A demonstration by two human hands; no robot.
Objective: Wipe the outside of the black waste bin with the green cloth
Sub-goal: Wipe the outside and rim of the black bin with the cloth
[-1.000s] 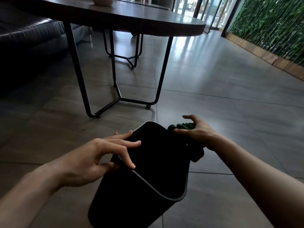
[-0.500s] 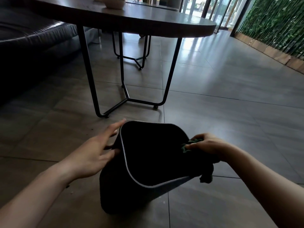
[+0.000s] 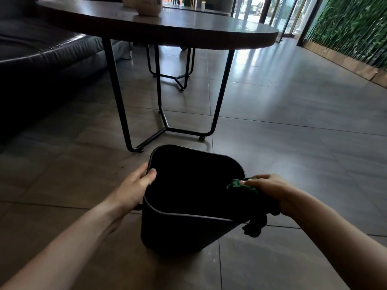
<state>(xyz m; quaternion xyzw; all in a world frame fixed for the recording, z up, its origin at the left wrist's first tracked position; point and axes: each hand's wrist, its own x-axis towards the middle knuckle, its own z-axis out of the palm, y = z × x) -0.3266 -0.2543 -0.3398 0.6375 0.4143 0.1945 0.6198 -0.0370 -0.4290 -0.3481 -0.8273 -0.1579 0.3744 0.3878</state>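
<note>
We see the black waste bin (image 3: 188, 227) standing on the tiled floor (image 3: 293, 153) in front of us, its open mouth turned up toward the camera and its body leaning slightly. The green cloth (image 3: 240, 185) is bunched against the bin's right rim, and a dark tail of it hangs down the outer wall at the right corner, clear of the floor. Our right hand (image 3: 270, 189) presses on the cloth at that rim; its grip is clamped on the fabric, with fingers curled over the top of the bundle. Our left hand (image 3: 134, 187) holds the opposite rim, the thumb hooked just inside the edge and the fingers wrapped round the outside, so that grip is closed on the bin. Just beyond the bin a round surface (image 3: 188, 32) stands on thin black metal legs (image 3: 117, 91), with a pale pot (image 3: 148, 7) on top. A dark sofa (image 3: 41, 51) lies to the left, and a wall of green foliage (image 3: 356, 28) runs along the right side.
</note>
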